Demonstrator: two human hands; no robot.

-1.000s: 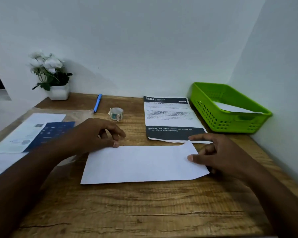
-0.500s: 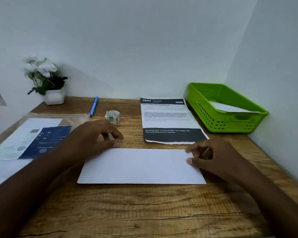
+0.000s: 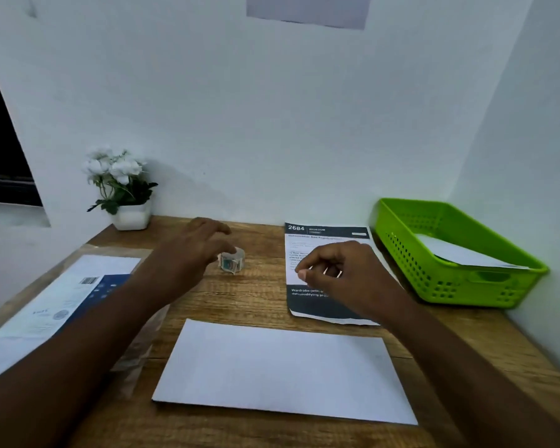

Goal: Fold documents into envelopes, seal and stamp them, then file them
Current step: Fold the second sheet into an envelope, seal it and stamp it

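Wooden bench (image 3: 256, 305): one, carrying everything below.
Envelopes: two. One white envelope (image 3: 285, 370) lies flat and face down on the bench, nearer the person than both hands, touched by neither. A second envelope (image 3: 459, 253) lies in the basket, well to the right of the right hand.
Stamp roll (image 3: 232, 260): one small roll, standing on the bench just beside the left hand's fingertips; whether they touch it cannot be told.
Left hand (image 3: 188, 257): fingers spread and loosely bent above the bench, reaching at the stamp roll, holding nothing that shows.
Right hand (image 3: 340, 276): fingers curled inward with thumb against forefinger, hovering over the printed sheet; nothing shows in its grip.
Printed sheet (image 3: 320, 240): one, white with dark bands at top and bottom, flat under the right hand.
Green basket (image 3: 446, 282): one perforated plastic basket, to the right of the right hand, by the wall.
Leaflets (image 3: 68, 295): a white and blue stack under clear wrap, left of the left forearm; count unclear.
Flower pot (image 3: 131, 216): one, white blooms, beyond the left hand.
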